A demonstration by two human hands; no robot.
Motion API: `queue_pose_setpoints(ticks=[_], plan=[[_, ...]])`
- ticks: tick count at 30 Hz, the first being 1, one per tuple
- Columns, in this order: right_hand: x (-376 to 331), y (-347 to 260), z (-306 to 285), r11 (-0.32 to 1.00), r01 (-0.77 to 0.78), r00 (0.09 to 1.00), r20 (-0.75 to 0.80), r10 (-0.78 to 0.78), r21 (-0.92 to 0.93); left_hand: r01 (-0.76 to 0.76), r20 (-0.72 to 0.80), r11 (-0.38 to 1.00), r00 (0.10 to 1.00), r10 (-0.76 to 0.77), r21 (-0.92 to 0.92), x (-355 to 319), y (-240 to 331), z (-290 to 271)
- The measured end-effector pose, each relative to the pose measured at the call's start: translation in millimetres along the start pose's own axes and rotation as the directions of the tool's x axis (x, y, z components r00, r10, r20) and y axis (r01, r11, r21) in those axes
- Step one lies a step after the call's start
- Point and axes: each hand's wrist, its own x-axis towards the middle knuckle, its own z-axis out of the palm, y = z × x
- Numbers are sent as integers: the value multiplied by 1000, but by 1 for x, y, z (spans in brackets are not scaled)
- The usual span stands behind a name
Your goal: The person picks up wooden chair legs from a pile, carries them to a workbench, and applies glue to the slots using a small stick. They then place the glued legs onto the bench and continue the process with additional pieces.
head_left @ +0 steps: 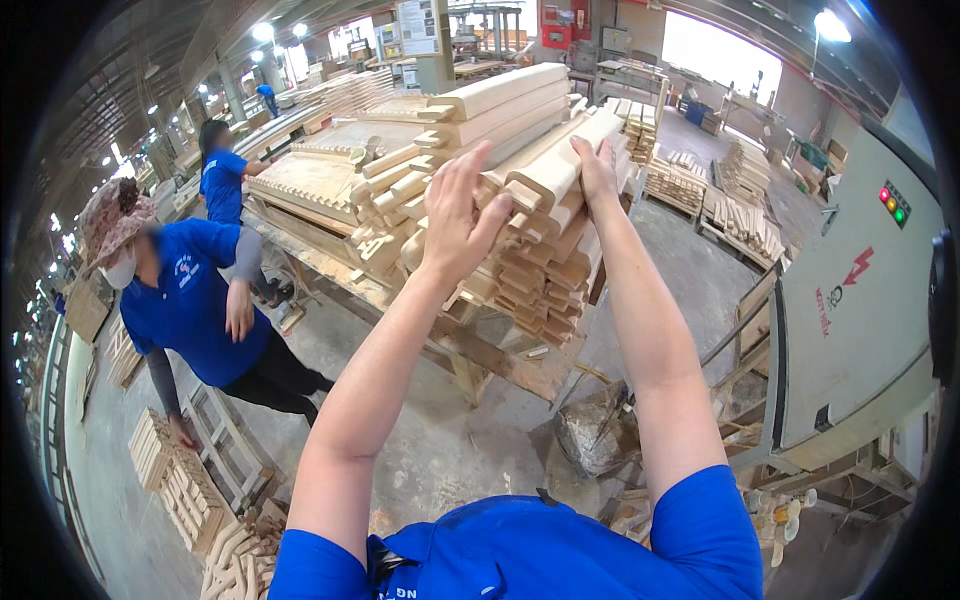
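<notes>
A pale wooden board (563, 163) with a rounded edge and a tenon at its near end lies on top of a stack. My right hand (598, 178) grips its right side, thumb over the top face and the other fingers partly hidden. Beside its near end is my left hand (458, 218), fingers stretched and spread, thumb close to the tenon. I cannot tell whether that thumb touches the wood. Below sit several layers of similar tenoned pieces (545, 290). Thicker boards (510, 100) are piled just behind, with rounded rails (395, 180) on the left.
The stack stands on a wooden workbench (520, 370). A person in a blue shirt (200, 290) bends at the left by a pallet of wood parts (180, 490); another person (222, 180) works behind. A grey electrical cabinet (855, 290) stands right. A plastic-wrapped bundle (595, 430) lies on the floor.
</notes>
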Motion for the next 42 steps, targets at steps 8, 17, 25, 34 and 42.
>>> queue_pose_setpoints(ticks=[8, 17, 25, 34, 42], plan=[[10, -8, 13, 998, -7, 995, 101, 13, -60, -121, 212, 960, 975, 68, 251, 8, -2, 5], [24, -33, 15, 960, 122, 954, 296, -44, -251, -229, 272, 791, 959, 83, 567, -10, -28, -12], [36, -52, -5, 884, 191, 851, 522, 68, -426, -178, 155, 837, 982, 112, 518, -15, -31, -1], [72, 2, -16, 822, 276, 946, 290, -142, -498, -179, 58, 878, 984, 171, 444, -15, 1, 17], [24, 5, 5, 968, 236, 965, 93, -244, 85, -260, 107, 801, 965, 241, 539, -20, -11, 13]])
